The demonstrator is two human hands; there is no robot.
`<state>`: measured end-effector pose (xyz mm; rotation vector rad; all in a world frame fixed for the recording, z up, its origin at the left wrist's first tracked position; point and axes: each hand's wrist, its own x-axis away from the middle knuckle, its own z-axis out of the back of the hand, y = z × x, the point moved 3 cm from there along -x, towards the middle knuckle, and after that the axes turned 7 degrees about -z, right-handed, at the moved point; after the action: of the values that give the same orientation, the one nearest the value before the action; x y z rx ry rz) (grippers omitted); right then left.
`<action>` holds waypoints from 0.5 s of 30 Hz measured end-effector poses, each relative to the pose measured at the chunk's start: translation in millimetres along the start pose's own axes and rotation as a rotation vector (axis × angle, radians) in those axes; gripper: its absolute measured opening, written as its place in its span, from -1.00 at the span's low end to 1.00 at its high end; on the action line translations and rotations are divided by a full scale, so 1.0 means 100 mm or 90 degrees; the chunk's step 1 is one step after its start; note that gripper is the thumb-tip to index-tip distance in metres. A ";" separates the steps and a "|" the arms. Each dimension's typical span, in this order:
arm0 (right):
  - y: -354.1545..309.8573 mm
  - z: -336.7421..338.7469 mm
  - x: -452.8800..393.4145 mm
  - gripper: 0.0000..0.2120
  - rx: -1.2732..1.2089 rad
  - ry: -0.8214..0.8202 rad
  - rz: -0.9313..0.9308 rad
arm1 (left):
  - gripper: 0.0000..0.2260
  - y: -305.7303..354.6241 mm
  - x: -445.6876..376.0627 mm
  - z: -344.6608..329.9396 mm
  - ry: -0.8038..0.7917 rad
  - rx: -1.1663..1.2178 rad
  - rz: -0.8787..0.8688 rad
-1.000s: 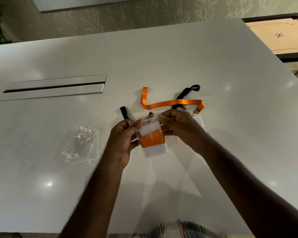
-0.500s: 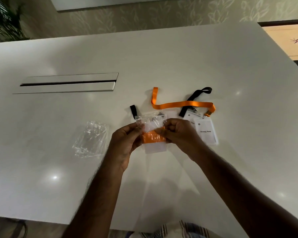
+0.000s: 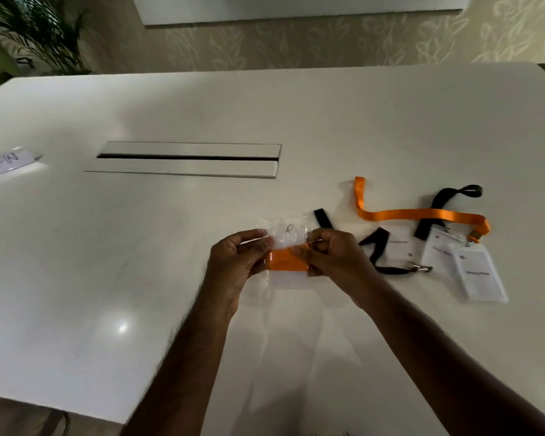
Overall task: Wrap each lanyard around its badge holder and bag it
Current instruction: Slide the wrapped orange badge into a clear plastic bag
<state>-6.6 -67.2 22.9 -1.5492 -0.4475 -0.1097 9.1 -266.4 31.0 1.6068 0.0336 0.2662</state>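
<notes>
1. Held above the white tabletop (image 3: 139, 262) between both hands: a clear plastic bag (image 3: 283, 237) with a badge holder (image 3: 291, 280) inside, banded by an orange lanyard (image 3: 285, 261).
2. Left hand (image 3: 233, 265) fingers curled, pinching the bag's left edge.
3. Right hand (image 3: 334, 256) fingers curled, pinching its right edge.
4. To the right, flat on the tabletop: a loose orange lanyard (image 3: 416, 214), black lanyards (image 3: 438, 202) and white badge holders (image 3: 479, 275), partly overlapping.
5. Far left: a paper sign (image 3: 4, 163), its lettering only partly in view.

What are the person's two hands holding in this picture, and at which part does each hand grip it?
Both hold one clear bag containing an orange-wrapped badge holder: left hand pinches its left edge, right hand its right edge.
</notes>
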 end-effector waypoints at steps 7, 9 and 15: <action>-0.14 -1.09 -0.44 -0.83 0.000 0.008 -0.003 | -0.78 0.11 -0.46 1.10 0.002 -0.025 0.000; -0.18 -1.36 -0.58 -0.80 -0.010 -0.004 -0.013 | -0.74 0.16 -0.59 1.39 0.011 -0.041 -0.004; -0.33 -2.16 -1.03 -0.79 -0.016 -0.096 -0.037 | -0.73 0.28 -1.03 2.23 0.033 -0.060 -0.019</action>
<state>-67.0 -301.3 27.1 -1.5755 -0.6133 -0.0435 -52.6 -505.4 36.4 1.5038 0.0835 0.2819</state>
